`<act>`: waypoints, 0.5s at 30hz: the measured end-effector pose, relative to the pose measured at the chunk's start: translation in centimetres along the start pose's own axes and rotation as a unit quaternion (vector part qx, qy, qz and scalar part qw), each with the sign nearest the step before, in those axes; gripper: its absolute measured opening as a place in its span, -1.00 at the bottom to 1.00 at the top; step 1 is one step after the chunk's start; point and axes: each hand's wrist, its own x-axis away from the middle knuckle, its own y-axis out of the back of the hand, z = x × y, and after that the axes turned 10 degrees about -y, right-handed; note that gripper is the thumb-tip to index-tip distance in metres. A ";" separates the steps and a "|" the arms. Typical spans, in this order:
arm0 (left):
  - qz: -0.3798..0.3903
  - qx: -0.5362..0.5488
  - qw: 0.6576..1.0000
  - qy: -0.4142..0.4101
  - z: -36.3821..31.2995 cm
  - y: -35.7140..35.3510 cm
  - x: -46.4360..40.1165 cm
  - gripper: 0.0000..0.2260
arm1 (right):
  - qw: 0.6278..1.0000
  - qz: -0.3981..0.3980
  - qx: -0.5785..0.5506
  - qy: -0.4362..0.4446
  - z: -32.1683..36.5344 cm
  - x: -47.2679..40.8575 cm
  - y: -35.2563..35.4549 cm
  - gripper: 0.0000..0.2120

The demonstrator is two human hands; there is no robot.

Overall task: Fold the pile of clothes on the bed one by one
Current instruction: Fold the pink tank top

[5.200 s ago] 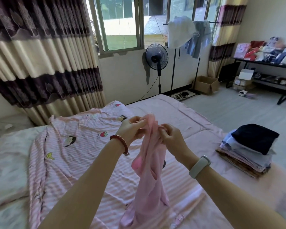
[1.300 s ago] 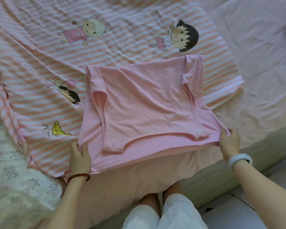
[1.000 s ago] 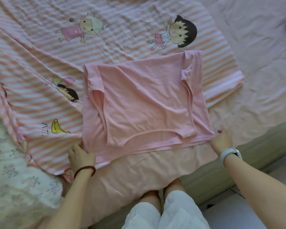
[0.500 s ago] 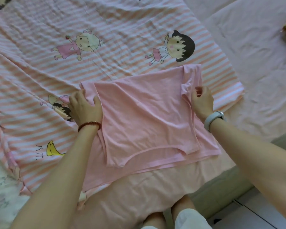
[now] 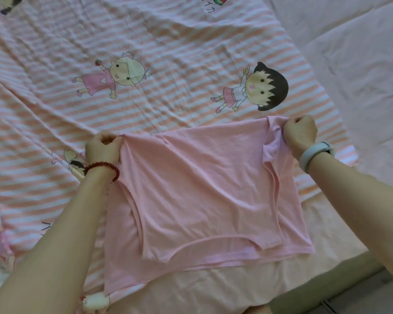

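Pink-and-white striped sheet (image 5: 168, 46) with cartoon figures covers most of the bed; a plain pink bedsheet (image 5: 361, 64) shows to the right and along the near edge. Pink shirt (image 5: 202, 189) lies spread flat, partly on the striped sheet, its hem toward the near edge of the bed. Left hand (image 5: 103, 148), fingers curled tight, grips the far left corner of the shirt. Right hand (image 5: 300, 132), also fisted, grips the far right corner, fabric bunched under it. Red bead bracelet (image 5: 102, 168) on left wrist; pale wristband (image 5: 315, 155) on right wrist.
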 end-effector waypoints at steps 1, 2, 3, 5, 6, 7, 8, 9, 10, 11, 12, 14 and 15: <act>0.018 0.090 0.995 0.039 0.0 0.6 0.1 -0.96 | 1.000 0.002 -0.022 0.007 -0.3 -0.3 0.4 -0.78; 0.036 0.167 0.982 0.080 0.7 1.1 -0.1 -0.93 | 1.000 0.004 -0.023 0.017 -0.6 -0.5 0.8 -0.79; 0.053 0.222 0.967 0.111 1.1 1.7 0.0 -0.88 | 0.999 0.013 -0.004 0.034 -0.8 -0.3 1.2 -0.77; 0.081 0.253 0.953 0.148 1.9 2.1 0.0 -0.84 | 0.994 0.051 0.054 0.081 -1.2 0.3 1.5 -0.65; 0.095 0.256 0.949 0.158 2.4 2.0 -0.2 -0.83 | 0.990 0.070 0.074 0.096 -1.2 0.7 1.3 -0.63; 0.103 0.260 0.943 0.183 2.1 1.9 -0.1 -0.78 | 0.986 0.080 0.091 0.111 -1.0 1.2 1.2 -0.63; 0.097 0.239 0.945 0.203 2.2 1.6 -0.4 -0.69 | 0.983 0.083 0.107 0.126 -0.9 1.4 0.9 -0.66; 0.083 0.209 0.950 0.214 1.9 1.4 -0.6 -0.61 | 0.980 0.083 0.122 0.133 -0.6 1.6 0.7 -0.69; 0.080 0.169 0.961 0.202 2.1 1.4 -1.2 -0.58 | 0.980 0.083 0.127 0.128 -0.3 1.6 0.4 -0.69; 0.079 0.139 0.968 0.193 1.4 1.4 -1.4 -0.56 | 0.983 0.082 0.120 0.113 -0.1 1.6 0.2 -0.68; 0.085 0.122 0.970 0.193 1.6 1.4 -2.0 -0.52 | 0.987 0.079 0.101 0.095 -0.1 1.3 0.0 -0.66; 0.076 0.128 0.970 0.193 1.5 1.4 -2.6 -0.54 | 0.996 0.064 0.032 0.050 -0.4 0.7 -0.1 -0.69; 0.051 0.146 0.971 0.183 1.6 1.5 -2.7 -0.63 | 0.998 0.056 -0.011 0.022 -0.6 0.4 0.1 -0.72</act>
